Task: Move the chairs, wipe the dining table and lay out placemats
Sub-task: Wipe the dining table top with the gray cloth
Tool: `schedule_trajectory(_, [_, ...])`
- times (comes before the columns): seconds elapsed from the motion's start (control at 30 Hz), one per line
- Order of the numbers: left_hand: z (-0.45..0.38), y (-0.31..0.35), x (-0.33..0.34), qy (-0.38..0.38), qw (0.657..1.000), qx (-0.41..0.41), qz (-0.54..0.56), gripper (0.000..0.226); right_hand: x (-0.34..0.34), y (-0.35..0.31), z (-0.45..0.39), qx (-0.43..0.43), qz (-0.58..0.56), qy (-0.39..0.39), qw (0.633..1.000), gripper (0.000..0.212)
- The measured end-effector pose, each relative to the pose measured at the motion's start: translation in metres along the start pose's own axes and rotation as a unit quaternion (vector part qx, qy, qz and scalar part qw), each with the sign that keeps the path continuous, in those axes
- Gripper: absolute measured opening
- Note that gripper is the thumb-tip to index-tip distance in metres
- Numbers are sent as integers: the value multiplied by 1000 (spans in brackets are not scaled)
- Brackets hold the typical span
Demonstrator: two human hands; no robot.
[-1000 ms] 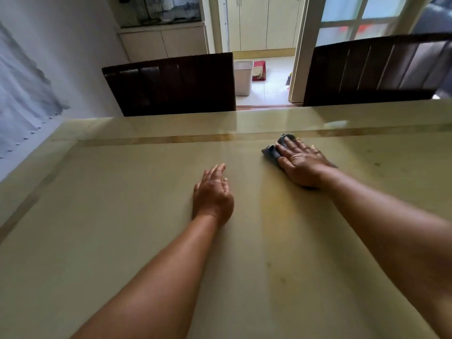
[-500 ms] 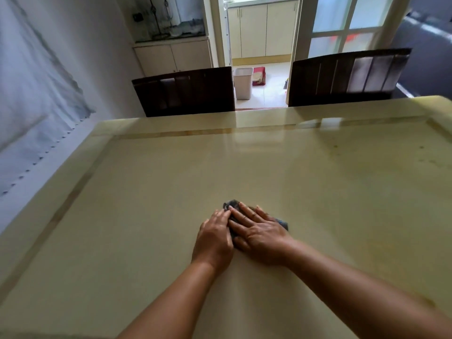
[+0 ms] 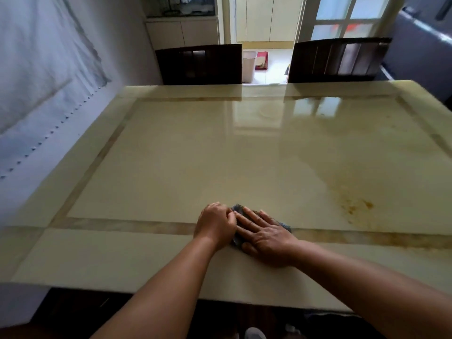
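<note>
A glossy cream dining table (image 3: pixel 186 152) with a tan inlaid border fills the view. My right hand (image 3: pixel 265 234) lies flat, fingers spread, pressing a dark grey cloth (image 3: pixel 237 209) onto the table near its front border strip. Most of the cloth is hidden under the hand. My left hand (image 3: pixel 215 225) rests right beside it, its curled fingers touching the cloth's left edge. Two dark wooden chairs stand at the far side, one at the left (image 3: pixel 199 64) and one at the right (image 3: pixel 336 59).
Brownish stains (image 3: pixel 357 206) mark the table at the right. A wall with a pale hanging (image 3: pixel 44 77) runs along the left edge. Behind the chairs a doorway shows a white bin (image 3: pixel 249 66) and a tiled floor. A dark sofa (image 3: pixel 423 52) sits far right.
My right hand has dragged the cloth from the far side of the table back to the near border. My left hand has come against it. My view has pulled back.
</note>
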State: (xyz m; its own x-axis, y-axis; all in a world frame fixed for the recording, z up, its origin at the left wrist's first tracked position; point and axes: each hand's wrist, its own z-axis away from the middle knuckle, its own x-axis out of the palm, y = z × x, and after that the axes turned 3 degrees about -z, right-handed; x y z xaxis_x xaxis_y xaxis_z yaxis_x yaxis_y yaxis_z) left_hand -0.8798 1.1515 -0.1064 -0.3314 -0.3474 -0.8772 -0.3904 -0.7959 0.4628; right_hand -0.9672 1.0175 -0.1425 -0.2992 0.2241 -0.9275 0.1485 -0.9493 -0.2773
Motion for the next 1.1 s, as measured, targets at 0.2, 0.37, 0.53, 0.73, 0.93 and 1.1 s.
schedule_trajectory(0.2, [-7,-3,6,56,998,19,0,20,-17,24,-3,-18,8,9,1000,54])
schedule_trajectory(0.37, [-36,1,20,83,996,44,4,25,-41,83,-37,60,-6,29,998,53])
schedule_trajectory(0.53, [-113,33,33,90,994,56,21,37,-76,172,-86,128,-6,72,989,54])
schedule_trajectory(0.73, [-176,55,48,109,992,47,33,40,-103,253,-126,183,-19,108,977,54])
schedule_trajectory(0.93, [-196,53,54,120,991,53,34,43,-119,294,-154,315,-38,127,940,58])
schedule_trajectory(1.1, [-181,54,50,66,995,52,48,49,-99,257,-127,234,-25,94,967,58])
